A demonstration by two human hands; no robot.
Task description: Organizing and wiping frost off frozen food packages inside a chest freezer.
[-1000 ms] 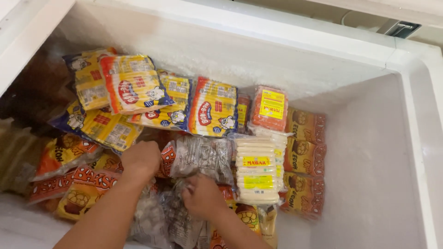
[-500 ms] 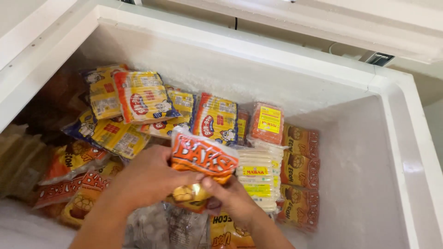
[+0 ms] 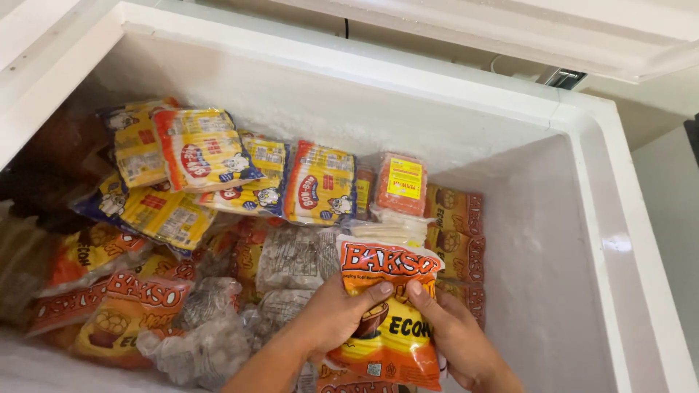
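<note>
Orange-and-yellow meatball packet [image 3: 389, 313] held up over the middle of the open chest freezer [image 3: 582, 218], clear of the stock beneath, long axis running upright and tipped slightly to the right. Left hand [image 3: 338, 320] clamped on its left edge, thumb across the printed front, fingers curled out of sight behind. Right hand [image 3: 455, 338] clamped on its right edge, thumb tip pressed on the front near the middle, remaining fingers wrapped around the back. Both hands equally near, one on either side, packet between them and just above the wrists.

Glossy plastic film, creased at the top seam, bulging a little with lumpy contents. Below and to the left, clear frosted bags [image 3: 291, 258] of pale, rounded pieces, possibly more meatballs, though frost blurs them. Further left, a matching orange packet [image 3: 127, 313] lying flat. Along the back wall, yellow-and-red sausage packs [image 3: 320, 182] leaning in a row, and a small orange-wrapped block [image 3: 400, 185] standing on end. At the right, stacked orange packets [image 3: 455, 244] against bare white liner, rimed with frost.
</note>
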